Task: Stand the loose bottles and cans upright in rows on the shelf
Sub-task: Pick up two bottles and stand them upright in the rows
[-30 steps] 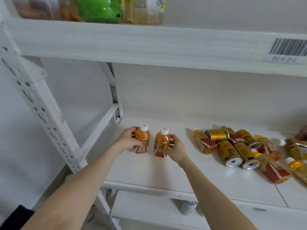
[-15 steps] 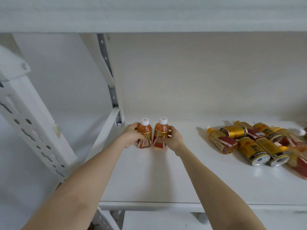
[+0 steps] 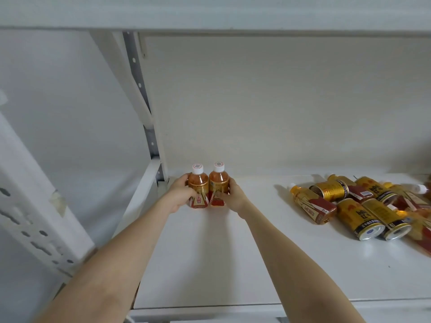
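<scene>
Standing at the far end of both arms, near the back of the shelf [image 3: 233, 264]: two small bottles, side by side, touching or almost so.

- Left bottle [image 3: 198, 186]: the left hand [image 3: 179, 194] grips it, fingers curled round its outer side.
- Right bottle [image 3: 218, 184]: the right hand [image 3: 234, 197] grips it the same way.
- Contents: amber drink in both, white caps on.
- Orientation: long axes vertical, caps up, red-and-gold labels facing the camera.

Well to the right of the right hand is a loose heap, with everything lying flat.

- Lying bottle [image 3: 312, 206], one, nearest the hand: cap points back-left, base front-right, amber drink inside.
- Front cans [image 3: 359, 219], two, gold, just beyond it: parallel, with their ends toward the shelf's front edge.
- Rear can [image 3: 331, 191], one, gold: lies crosswise behind the bottle.
- More cans and bottles lie farther right, overlapping and cut off by the frame, so I cannot tell the total.
</scene>
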Motion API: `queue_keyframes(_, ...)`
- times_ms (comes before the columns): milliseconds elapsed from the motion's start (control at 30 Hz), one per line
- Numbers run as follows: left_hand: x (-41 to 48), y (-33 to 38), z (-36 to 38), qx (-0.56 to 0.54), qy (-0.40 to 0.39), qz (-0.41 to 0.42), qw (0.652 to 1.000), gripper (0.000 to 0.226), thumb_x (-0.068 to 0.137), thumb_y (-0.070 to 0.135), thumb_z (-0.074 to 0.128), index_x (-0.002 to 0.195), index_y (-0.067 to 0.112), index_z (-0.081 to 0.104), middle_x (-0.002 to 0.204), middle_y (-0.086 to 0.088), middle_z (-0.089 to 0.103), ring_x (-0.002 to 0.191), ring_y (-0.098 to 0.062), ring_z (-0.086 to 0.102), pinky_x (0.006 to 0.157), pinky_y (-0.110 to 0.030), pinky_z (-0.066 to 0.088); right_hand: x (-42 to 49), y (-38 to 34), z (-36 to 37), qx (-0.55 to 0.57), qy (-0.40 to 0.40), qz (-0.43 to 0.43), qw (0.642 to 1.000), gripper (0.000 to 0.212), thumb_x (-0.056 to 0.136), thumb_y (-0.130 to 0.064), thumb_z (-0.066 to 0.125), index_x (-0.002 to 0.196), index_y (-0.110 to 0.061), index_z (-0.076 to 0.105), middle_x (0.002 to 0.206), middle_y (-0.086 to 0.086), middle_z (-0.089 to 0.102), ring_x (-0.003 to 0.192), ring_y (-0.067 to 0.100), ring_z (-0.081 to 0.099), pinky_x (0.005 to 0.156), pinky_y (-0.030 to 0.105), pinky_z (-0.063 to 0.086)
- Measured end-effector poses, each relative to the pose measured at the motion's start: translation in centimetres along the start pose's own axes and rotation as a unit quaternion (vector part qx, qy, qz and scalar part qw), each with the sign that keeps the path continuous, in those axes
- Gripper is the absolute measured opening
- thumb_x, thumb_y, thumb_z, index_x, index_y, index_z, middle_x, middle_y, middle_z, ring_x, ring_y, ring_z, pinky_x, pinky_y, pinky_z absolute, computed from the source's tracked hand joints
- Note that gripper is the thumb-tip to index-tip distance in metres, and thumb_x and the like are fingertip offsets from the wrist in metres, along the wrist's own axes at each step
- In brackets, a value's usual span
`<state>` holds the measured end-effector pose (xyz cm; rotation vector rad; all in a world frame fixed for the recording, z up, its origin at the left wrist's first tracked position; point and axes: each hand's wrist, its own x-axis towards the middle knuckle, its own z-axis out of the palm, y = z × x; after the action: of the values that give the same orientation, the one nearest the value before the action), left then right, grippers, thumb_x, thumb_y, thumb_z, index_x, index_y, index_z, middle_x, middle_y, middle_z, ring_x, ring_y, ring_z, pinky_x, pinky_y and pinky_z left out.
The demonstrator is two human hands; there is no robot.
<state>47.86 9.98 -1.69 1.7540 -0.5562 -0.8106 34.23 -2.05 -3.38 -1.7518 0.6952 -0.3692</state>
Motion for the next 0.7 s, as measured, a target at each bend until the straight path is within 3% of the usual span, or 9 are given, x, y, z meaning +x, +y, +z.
queue_keyframes(100, -0.2, -0.5, 0.5, 0.03, 0.014, 0.011, 0.999, 0.071, 0.075, -0.012, 0.061, 0.133, 0.025, 0.044, 0.119, -0.002, 0.061, 0.113, -0.022, 0.056, 0.096, -0.043, 0.049, -0.4, -0.2, 0.1, -0.018, -0.002, 0.012, 1.0, 0.066, 0.086, -0.007, 0.057, 0.144, -0.022, 0.028, 0.13, 0.006, 0.055, 0.118, 0.025, 0.053, 0.101, 0.039, 0.044)
queue_keyframes(200, -0.8, -0.8, 1.3, 0.096, 0.056, 0.029, 0.993, 0.074, 0.074, 0.003, 0.065, 0.14, 0.024, 0.037, 0.128, -0.003, 0.057, 0.116, -0.023, 0.054, 0.097, -0.042, 0.049, -1.2, -0.5, -0.1, -0.05, 0.008, 0.021, 0.999, 0.062, 0.087, -0.012, 0.059, 0.142, -0.02, 0.031, 0.129, 0.007, 0.056, 0.121, 0.028, 0.052, 0.092, 0.03, 0.041)
queue_keyframes(300, -2.2, -0.5, 2.3, 0.219, 0.132, 0.072, 0.964, 0.059, 0.078, 0.013, 0.064, 0.133, 0.015, 0.043, 0.127, -0.012, 0.054, 0.117, -0.032, 0.053, 0.097, -0.041, 0.046, -2.4, -1.0, -0.7, -0.115, 0.021, 0.017, 0.993, 0.073, 0.089, -0.021, 0.061, 0.149, -0.013, 0.02, 0.143, 0.009, 0.046, 0.131, 0.029, 0.043, 0.099, 0.031, 0.037)
queue_keyframes(400, -4.0, -0.8, 3.4, 0.296, 0.168, 0.128, 0.932, 0.074, 0.079, 0.016, 0.066, 0.143, 0.011, 0.03, 0.14, -0.019, 0.04, 0.131, -0.039, 0.036, 0.107, -0.046, 0.036, -4.4, -1.4, -2.1, -0.199, 0.043, -0.01, 0.979, 0.082, 0.088, -0.028, 0.062, 0.151, -0.013, 0.012, 0.153, 0.009, 0.032, 0.138, 0.028, 0.034, 0.106, 0.035, 0.034)
queue_keyframes(533, -7.4, -0.5, 5.4, 0.338, 0.18, 0.234, 0.894, 0.079, 0.079, 0.016, 0.07, 0.146, 0.007, 0.029, 0.15, -0.018, 0.029, 0.139, -0.039, 0.024, 0.114, -0.045, 0.026, -8.2, -1.2, -5.2, -0.3, 0.099, -0.033, 0.948, 0.085, 0.086, -0.038, 0.062, 0.151, -0.02, 0.011, 0.155, 0.006, 0.027, 0.14, 0.026, 0.029, 0.108, 0.047, 0.035)
queue_keyframes(600, -8.9, -0.2, 6.8, 0.362, 0.173, 0.281, 0.872, 0.082, 0.077, 0.017, 0.072, 0.146, 0.006, 0.03, 0.151, -0.018, 0.03, 0.141, -0.039, 0.023, 0.114, -0.049, 0.027, -10.5, -0.9, -6.8, -0.339, 0.132, -0.039, 0.931, 0.086, 0.085, -0.042, 0.062, 0.151, -0.022, 0.011, 0.157, 0.005, 0.024, 0.143, 0.026, 0.024, 0.11, 0.048, 0.032)
queue_keyframes(700, -10.9, 0.1, 9.3, 0.378, 0.139, 0.293, 0.867, 0.087, 0.076, 0.021, 0.074, 0.148, 0.006, 0.028, 0.154, -0.019, 0.026, 0.144, -0.037, 0.021, 0.115, -0.05, 0.027, -14.0, -0.1, -9.5, -0.38, 0.18, -0.042, 0.906, 0.087, 0.084, -0.046, 0.061, 0.151, -0.023, 0.011, 0.158, 0.003, 0.02, 0.145, 0.025, 0.018, 0.113, 0.046, 0.023)
